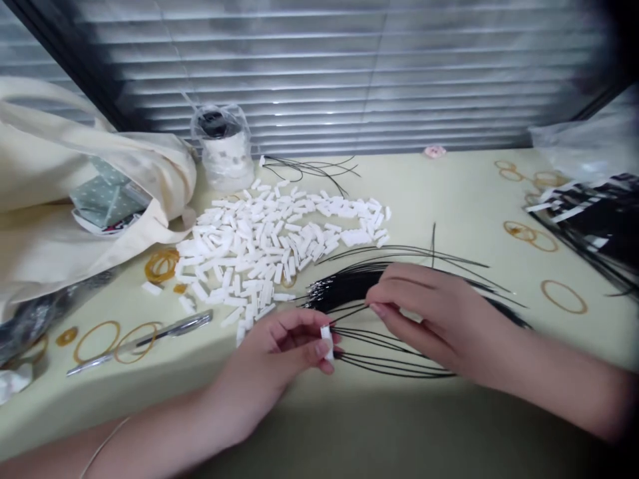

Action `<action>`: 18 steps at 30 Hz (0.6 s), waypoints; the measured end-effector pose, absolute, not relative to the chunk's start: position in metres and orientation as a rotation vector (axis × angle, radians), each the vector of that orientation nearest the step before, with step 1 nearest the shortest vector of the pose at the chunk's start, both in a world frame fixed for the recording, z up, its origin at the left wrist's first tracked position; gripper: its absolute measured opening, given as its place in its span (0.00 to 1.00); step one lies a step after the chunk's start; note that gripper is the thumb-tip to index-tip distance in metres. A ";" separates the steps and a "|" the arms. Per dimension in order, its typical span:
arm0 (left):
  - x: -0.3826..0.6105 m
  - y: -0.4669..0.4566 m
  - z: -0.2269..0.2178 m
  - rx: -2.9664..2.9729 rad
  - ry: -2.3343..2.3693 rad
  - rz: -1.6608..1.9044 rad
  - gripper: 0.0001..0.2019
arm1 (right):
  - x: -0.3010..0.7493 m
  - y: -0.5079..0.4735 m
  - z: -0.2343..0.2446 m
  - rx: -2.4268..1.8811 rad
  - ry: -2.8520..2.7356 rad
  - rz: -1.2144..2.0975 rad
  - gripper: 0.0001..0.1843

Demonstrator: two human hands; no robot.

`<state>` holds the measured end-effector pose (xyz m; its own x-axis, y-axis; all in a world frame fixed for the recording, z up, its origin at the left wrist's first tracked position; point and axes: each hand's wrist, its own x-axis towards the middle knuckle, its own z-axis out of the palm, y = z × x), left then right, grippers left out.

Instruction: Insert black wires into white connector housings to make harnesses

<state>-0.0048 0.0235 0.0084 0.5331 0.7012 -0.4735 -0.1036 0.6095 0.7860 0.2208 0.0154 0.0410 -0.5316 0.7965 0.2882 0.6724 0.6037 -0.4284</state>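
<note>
Gripping one white connector (326, 334) above the counter (449, 206), the left hand (279, 352) had its fingers closed; the right hand (424, 309) pinched one black wire (351, 313) between its fingers; two rubber bands (102, 323) overlapped one pen (187, 325)!

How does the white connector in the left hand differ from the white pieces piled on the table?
The held connector has black wires running from it; the piled pieces show none. The left hand grips the held connector, while the piled pieces lie on the table. Both are white.
</note>
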 end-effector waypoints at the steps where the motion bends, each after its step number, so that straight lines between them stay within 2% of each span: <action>1: -0.005 0.024 0.008 0.774 0.883 0.541 0.10 | 0.222 0.015 0.041 -1.155 -2.368 0.357 0.07; 11: -0.005 0.026 0.010 0.708 0.858 0.558 0.08 | 0.223 0.016 0.043 -1.076 -2.373 0.178 0.09; 18: -0.005 0.025 0.010 0.713 0.854 0.574 0.08 | 0.222 0.016 0.046 -1.155 -2.279 0.486 0.09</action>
<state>-0.0046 0.0251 0.0095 0.5366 0.7018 -0.4685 -0.1685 0.6331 0.7555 0.2218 0.0155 0.0459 -0.4911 0.8189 0.2971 0.6262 0.5689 -0.5331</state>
